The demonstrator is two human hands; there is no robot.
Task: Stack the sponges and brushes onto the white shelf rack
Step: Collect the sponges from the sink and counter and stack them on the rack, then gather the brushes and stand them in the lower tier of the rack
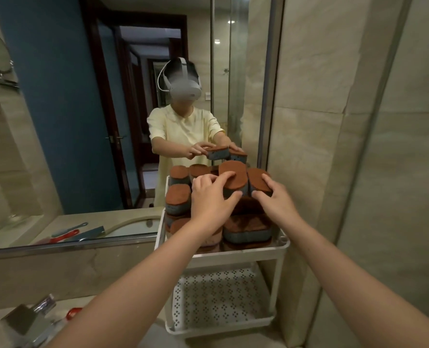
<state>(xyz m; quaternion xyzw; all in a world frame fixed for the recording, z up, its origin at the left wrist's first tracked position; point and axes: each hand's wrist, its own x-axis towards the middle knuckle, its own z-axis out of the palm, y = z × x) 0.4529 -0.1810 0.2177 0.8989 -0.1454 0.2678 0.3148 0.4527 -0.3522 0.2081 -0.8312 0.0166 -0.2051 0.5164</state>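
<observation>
A white shelf rack (282,247) stands against the mirror, its top tier piled with several grey sponges with brown scouring tops. My left hand (209,199) grips the topmost sponge (234,178), fingers over its brown face and thumb on its grey side. My right hand (277,197) holds the neighbouring top sponge (257,180) at the pile's right. Lower sponges lie at the left (178,199) and front right (248,228). The rack's perforated lower tier (218,300) holds nothing. Brushes show only as reflections in the mirror (65,236).
A large mirror (83,121) faces me and reflects a person with a headset. A tiled wall (321,146) stands close on the rack's right. A chrome tap (35,315) and a red item (73,313) sit at the lower left on the counter.
</observation>
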